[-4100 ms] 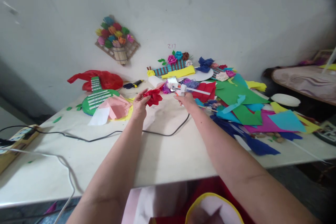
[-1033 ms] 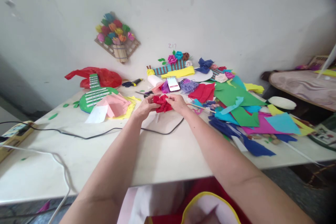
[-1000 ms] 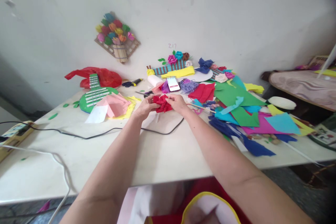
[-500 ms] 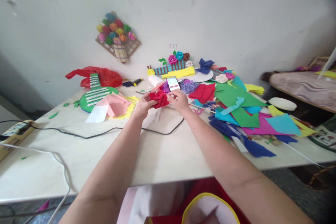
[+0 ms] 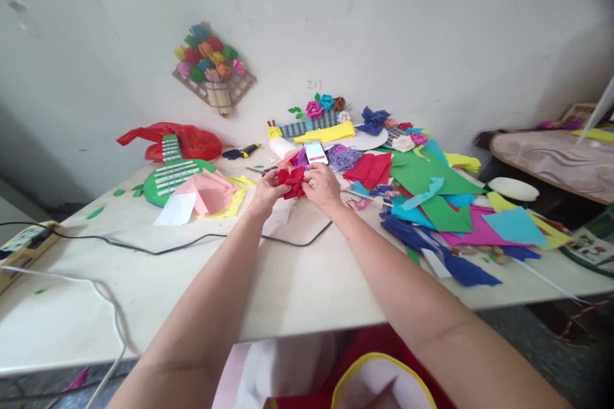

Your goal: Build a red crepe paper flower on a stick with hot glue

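Note:
A red paper flower (image 5: 291,183) is held up over the middle of the table. My left hand (image 5: 266,194) grips it from the left, thumb on its near side. On its right side my right hand (image 5: 323,188) pinches the petals between thumb and fingers. Just behind the flower lies a phone (image 5: 315,153) with a lit screen. Purple yarn (image 5: 346,158) and folded red paper (image 5: 368,168) lie to the right of the phone. A thin wooden stick (image 5: 367,197) rests beside my right hand.
Coloured paper sheets (image 5: 432,169) cover the table's right side. A green guitar-shaped craft (image 5: 175,177), pink paper (image 5: 207,192) and scissors (image 5: 240,152) lie to the left. A black cable (image 5: 158,250) crosses the table (image 5: 297,294). A power strip (image 5: 29,246) sits far left.
The red flower has turned slightly, its petals now bunched closer between my hands. My right hand's fingers have closed in on its right edge. The view has shifted a little.

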### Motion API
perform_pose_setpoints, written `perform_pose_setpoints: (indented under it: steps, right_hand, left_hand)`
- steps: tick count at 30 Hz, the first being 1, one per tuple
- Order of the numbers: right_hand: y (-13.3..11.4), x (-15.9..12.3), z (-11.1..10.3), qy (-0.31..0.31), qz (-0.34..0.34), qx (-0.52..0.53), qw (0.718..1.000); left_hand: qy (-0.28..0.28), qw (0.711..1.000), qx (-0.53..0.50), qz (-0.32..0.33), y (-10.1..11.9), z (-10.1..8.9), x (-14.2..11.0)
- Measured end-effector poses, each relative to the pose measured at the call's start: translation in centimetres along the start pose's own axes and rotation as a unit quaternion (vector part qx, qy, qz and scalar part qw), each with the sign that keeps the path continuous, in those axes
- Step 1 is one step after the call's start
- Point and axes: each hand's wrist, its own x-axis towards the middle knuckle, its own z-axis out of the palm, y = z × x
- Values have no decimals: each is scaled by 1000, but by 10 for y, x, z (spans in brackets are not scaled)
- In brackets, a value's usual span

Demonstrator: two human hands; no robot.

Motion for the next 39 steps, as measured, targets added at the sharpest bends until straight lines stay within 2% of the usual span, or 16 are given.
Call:
perform_pose_setpoints:
  steps: [6,10,12,15,18,21,25,29,34,37,39]
  right_hand:
    - [7,4,3,49,51,96,993]
    - [7,12,-2,82,112,218,966]
    - [3,14,-6,73,168,296,937]
    - [-4,14,-12,6,240,419,876]
    - [-10,12,-17,-61,253,505,823]
    - [-11,11,-20,-98,259,542,793]
    - [-7,11,-21,-132,269,525,797]
    - [-4,8,-20,-218,281,462,812]
    - [-7,4,-18,-304,266,382,831]
    - [-11,2,-17,-329,242,361,838]
    - [-13,2,-17,-314,238,343,853]
  left_hand:
    - [16,1000,7,0,1,1,0]
    - [32,999,12,-13,3,-1,0]
    - [36,999,14,-18,3,-2,1]
    - [39,999,15,-20,3,-4,1]
    - [34,999,16,-18,2,-5,2]
    - [28,999,12,-14,0,-7,2]
    - [36,999,-11,-11,-2,-10,4]
    - [70,997,-44,1,-1,-12,6]
    - [107,991,-79,12,0,-11,6]
    - [108,991,-81,16,0,-11,7]
    - [106,991,-82,19,0,-11,7]
